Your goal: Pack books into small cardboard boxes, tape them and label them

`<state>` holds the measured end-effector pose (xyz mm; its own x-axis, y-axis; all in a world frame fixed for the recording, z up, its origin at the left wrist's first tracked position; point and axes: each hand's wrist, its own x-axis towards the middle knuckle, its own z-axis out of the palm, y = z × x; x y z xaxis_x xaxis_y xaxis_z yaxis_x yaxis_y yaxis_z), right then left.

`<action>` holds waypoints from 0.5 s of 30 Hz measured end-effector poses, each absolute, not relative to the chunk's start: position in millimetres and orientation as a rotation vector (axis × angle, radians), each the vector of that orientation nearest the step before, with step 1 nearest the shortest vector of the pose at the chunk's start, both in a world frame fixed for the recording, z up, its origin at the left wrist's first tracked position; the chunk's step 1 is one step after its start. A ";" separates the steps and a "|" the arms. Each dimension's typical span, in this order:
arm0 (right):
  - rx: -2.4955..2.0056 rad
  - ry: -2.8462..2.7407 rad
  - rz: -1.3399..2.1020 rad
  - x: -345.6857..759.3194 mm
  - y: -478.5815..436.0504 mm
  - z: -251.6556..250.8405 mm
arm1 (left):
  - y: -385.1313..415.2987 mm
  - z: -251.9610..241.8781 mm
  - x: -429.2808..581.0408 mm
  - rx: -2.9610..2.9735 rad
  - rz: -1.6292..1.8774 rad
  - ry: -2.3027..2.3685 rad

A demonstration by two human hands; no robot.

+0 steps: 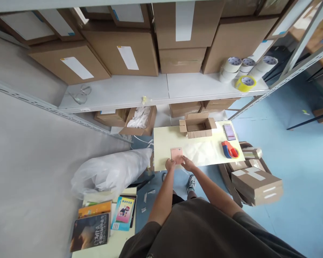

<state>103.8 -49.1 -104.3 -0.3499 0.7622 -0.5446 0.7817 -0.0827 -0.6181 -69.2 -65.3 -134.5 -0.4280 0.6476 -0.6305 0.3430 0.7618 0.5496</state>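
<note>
No lettering is legible on the pink card (177, 155), books (90, 232) or cartons (121, 53).

A card (177, 155) lies on a table (164, 141), with an open carton (197, 126) behind it and a tape dispenser (229, 149) to its right; shelved boxes (121, 53) stand beyond.

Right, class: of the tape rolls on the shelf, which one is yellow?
The yellow packing tape roll at the front of the shelf; the other rolls are white, stacked behind it.

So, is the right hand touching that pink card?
Touching: the head view shows the right hand lapping over a lower corner of the pink card.
</note>
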 end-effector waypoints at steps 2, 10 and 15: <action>1.681 2.041 -1.448 97.8 -52.6 -107.6 | -59.2 -136.7 -63.8 0.713 0.431 2.070; 1.671 2.005 -1.354 87.1 -58.3 -123.1 | -53.8 -137.6 -76.2 0.680 0.491 1.996; 1.737 2.024 -1.500 79.5 -56.5 -133.6 | -54.9 -127.0 -88.7 0.676 0.560 1.992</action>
